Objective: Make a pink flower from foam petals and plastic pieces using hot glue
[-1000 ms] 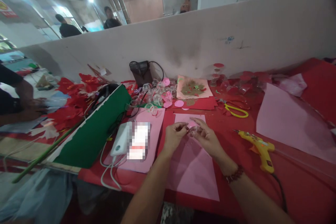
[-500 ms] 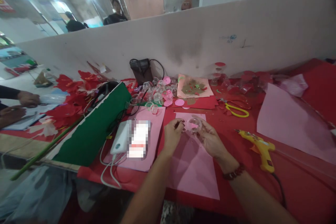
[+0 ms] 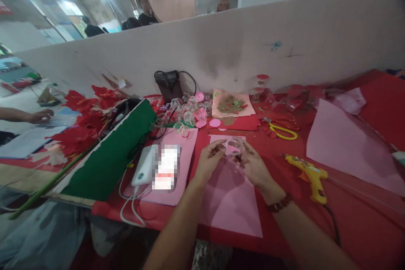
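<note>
A small clear plastic cup (image 3: pixel 234 145), with pink showing through it, is held above a pink paper sheet (image 3: pixel 232 215). My right hand (image 3: pixel 255 164) grips the cup from the right, thumb and fingers around its side. My left hand (image 3: pixel 209 161) curls its fingers against the cup's left edge; the exact contact of its fingertips is hard to make out. Behind my hands are a heap of similar clear cups (image 3: pixel 189 117) and a loose pink paper disc (image 3: pixel 214 122).
Scissors with yellow handles (image 3: pixel 286 132) and a yellow glue gun (image 3: pixel 311 175) lie to the right. On the left are a white power bank (image 3: pixel 144 168), a phone (image 3: pixel 166 168) and a green panel (image 3: pixel 117 156). A co-worker's hand (image 3: pixel 41 116) is beyond red fabric flowers (image 3: pixel 80 133).
My left hand has gone from a pinch beside the cup to fingers stretched further along its edge. At far left, the co-worker's hands have shifted and one has left view.
</note>
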Demonstrator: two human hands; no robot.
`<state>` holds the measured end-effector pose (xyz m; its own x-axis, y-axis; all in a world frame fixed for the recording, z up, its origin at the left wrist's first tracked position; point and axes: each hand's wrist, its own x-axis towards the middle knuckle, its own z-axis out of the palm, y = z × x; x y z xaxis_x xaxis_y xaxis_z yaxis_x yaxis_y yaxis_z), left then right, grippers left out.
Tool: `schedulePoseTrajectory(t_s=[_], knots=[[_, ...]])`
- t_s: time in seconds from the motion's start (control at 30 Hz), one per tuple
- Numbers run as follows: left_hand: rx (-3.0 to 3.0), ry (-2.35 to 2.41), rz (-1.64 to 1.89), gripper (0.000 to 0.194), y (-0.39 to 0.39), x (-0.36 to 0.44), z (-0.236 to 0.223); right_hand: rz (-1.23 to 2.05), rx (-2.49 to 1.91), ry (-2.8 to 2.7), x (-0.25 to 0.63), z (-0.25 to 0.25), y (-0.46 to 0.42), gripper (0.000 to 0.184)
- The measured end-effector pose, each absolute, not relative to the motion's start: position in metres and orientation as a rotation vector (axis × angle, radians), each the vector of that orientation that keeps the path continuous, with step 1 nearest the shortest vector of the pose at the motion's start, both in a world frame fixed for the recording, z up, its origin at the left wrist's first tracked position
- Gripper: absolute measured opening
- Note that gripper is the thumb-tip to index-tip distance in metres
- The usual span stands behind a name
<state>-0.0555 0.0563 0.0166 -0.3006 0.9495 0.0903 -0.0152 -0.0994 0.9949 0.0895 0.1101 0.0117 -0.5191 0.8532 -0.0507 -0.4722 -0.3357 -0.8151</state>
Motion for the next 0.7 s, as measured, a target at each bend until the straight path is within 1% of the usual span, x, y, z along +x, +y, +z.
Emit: schedulePoseTrajectory(t_s=[0.07, 0.13, 0.2, 0.3, 0.4, 0.53, 0.7], knots=[[1.051, 1.226, 1.525, 0.045, 0.0552, -0.0539, 0.0176, 1.931, -0.643, -0.999, 0.0889, 0.0129, 0.1097, 0.039], [1.023, 1.151, 1.531, 0.048, 0.0543, -0.0524, 0.0185, 1.909, -0.657, -1.022, 0.0885, 0.0123, 0.1096, 0.043], [0.992, 1.113, 1.524, 0.052, 0.0538, -0.0513, 0.0198, 1.891, -0.647, -1.038, 0.0880, 0.0099, 0.1100, 0.042], [0.991, 1.138, 1.481, 0.060, 0.0540, -0.0501, 0.0217, 1.897, -0.599, -1.048, 0.0876, 0.0057, 0.1102, 0.042], [1.055, 1.196, 1.458, 0.066, 0.0549, -0.0487, 0.0224, 1.926, -0.550, -1.041, 0.0873, 0.0045, 0.1085, 0.047], [1.095, 1.238, 1.430, 0.072, 0.0556, -0.0482, 0.0210, 1.917, -0.546, -1.079, 0.0874, 0.0069, 0.1054, 0.053], [1.120, 1.285, 1.387, 0.069, 0.0555, -0.0517, 0.0183, 1.891, -0.585, -1.196, 0.0886, 0.0071, 0.1046, 0.058]])
